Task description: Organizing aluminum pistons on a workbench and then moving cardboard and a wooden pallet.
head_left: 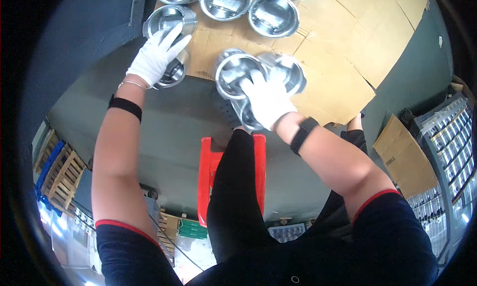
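Several round metal cups lie on a sheet of brown cardboard (pixel 343 52) spread over a grey-green floor (pixel 174 132). At far left stand wooden pallets (pixel 62 176) and a blue crate (pixel 47 169). The left hand (pixel 158 55), in a white glove, lies spread with fingers open over two cups stacked at the cardboard's left edge: an upper cup (pixel 169 18) and a lower cup (pixel 174 73), both hollow side up; whether it grips them I cannot tell. A red stool (pixel 211 171) sits below the legs. The right hand (pixel 268 99), also gloved, grasps a cluster of cups (pixel 238 75) at the cardboard's near edge, mouths tilted toward the camera. Three more cups (pixel 273 15) rest upright along the top. Bare cardboard stretches to the right. A loose cardboard piece (pixel 405 159) and racks (pixel 447 152) stand far right.
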{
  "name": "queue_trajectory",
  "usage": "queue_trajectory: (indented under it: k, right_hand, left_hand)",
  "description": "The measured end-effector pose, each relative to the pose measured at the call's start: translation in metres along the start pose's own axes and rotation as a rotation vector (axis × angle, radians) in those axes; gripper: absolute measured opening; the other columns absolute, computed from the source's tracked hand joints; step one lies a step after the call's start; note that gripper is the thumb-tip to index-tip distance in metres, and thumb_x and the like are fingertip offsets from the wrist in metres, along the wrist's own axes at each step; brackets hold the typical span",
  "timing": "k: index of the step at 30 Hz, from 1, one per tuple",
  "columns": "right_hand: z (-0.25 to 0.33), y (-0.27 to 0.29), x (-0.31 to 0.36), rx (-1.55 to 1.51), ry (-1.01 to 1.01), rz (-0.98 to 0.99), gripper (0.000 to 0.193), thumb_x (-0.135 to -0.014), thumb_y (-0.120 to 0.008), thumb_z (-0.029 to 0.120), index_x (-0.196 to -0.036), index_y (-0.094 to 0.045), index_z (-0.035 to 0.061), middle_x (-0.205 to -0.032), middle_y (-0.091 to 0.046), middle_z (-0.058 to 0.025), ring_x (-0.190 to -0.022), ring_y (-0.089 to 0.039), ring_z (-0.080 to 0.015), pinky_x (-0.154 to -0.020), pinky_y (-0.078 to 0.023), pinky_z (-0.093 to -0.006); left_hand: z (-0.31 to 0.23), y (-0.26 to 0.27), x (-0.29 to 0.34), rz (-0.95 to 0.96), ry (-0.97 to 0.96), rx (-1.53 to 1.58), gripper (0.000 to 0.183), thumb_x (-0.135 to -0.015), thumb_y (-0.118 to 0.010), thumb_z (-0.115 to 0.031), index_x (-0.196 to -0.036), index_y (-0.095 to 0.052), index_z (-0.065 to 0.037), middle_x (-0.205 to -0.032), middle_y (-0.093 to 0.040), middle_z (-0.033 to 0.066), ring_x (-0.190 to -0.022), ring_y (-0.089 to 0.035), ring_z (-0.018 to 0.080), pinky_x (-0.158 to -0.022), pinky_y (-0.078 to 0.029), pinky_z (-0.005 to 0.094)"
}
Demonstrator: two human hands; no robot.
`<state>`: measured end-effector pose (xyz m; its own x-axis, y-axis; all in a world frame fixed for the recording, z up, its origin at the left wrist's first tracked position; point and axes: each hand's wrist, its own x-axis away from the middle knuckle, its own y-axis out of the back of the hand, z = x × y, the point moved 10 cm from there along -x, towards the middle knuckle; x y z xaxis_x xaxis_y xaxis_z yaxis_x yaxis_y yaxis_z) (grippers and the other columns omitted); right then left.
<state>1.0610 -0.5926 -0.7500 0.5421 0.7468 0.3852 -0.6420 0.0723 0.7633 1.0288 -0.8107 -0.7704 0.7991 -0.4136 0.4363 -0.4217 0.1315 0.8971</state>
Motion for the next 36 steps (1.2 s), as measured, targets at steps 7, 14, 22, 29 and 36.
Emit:
queue_trajectory:
  k: [7,14,22,29,36]
  right_hand:
    - [-0.068,-0.009,0.108,-0.076,-0.349,0.211,0.032,-0.086,-0.054,0.017,-0.117,-0.056,0.0075,-0.121,-0.053,-0.0251,-0.112,-0.051,-0.0482,-0.095,-0.041,-0.0579]
    - [-0.127,0.029,0.204,-0.229,-0.687,0.158,0.053,-0.073,-0.068,0.014,-0.123,-0.051,0.007,-0.123,-0.05,-0.0231,-0.104,-0.056,-0.046,-0.09,-0.048,-0.0507]
    - [-0.172,0.052,0.236,-0.291,-0.818,-0.023,0.04,-0.072,-0.068,0.009,-0.108,-0.053,0.0035,-0.112,-0.054,-0.0222,-0.097,-0.057,-0.0448,-0.082,-0.049,-0.049]
    - [-0.196,0.047,0.251,-0.399,-0.86,-0.085,0.044,-0.069,-0.074,0.013,-0.107,-0.053,0.0048,-0.112,-0.054,-0.0216,-0.098,-0.057,-0.0442,-0.082,-0.049,-0.0491]
    - [-0.224,0.041,0.269,-0.393,-0.914,-0.119,0.039,-0.074,-0.07,0.015,-0.109,-0.053,0.0048,-0.112,-0.053,-0.0233,-0.1,-0.056,-0.0456,-0.083,-0.049,-0.0508]
  left_hand:
    - [-0.009,0.004,-0.016,0.105,-0.045,0.03,0.07,-0.08,-0.058,0.0,-0.144,-0.041,-0.022,-0.137,-0.045,0.0192,-0.112,-0.056,0.0358,-0.093,-0.052,0.0422]
    - [-0.037,0.03,-0.02,0.079,0.255,0.262,0.081,-0.071,-0.073,-0.005,-0.144,-0.041,-0.02,-0.12,-0.05,0.022,-0.104,-0.057,0.0419,-0.089,-0.051,0.0463]
    - [-0.116,0.035,-0.05,-0.169,0.619,0.489,0.065,-0.069,-0.075,-0.02,-0.127,-0.048,-0.005,-0.122,-0.053,0.0226,-0.117,-0.049,0.0421,-0.105,-0.037,0.0487]
    - [-0.151,0.051,-0.083,-0.276,1.004,0.581,0.081,-0.071,-0.078,-0.016,-0.139,-0.037,-0.003,-0.141,-0.037,0.027,-0.129,-0.041,0.0434,-0.106,-0.038,0.0481]
    - [-0.165,0.068,-0.122,-0.011,0.764,0.595,0.1,-0.069,-0.083,-0.016,-0.149,-0.024,-0.005,-0.156,-0.02,0.0232,-0.139,-0.034,0.0388,-0.113,-0.033,0.0416]
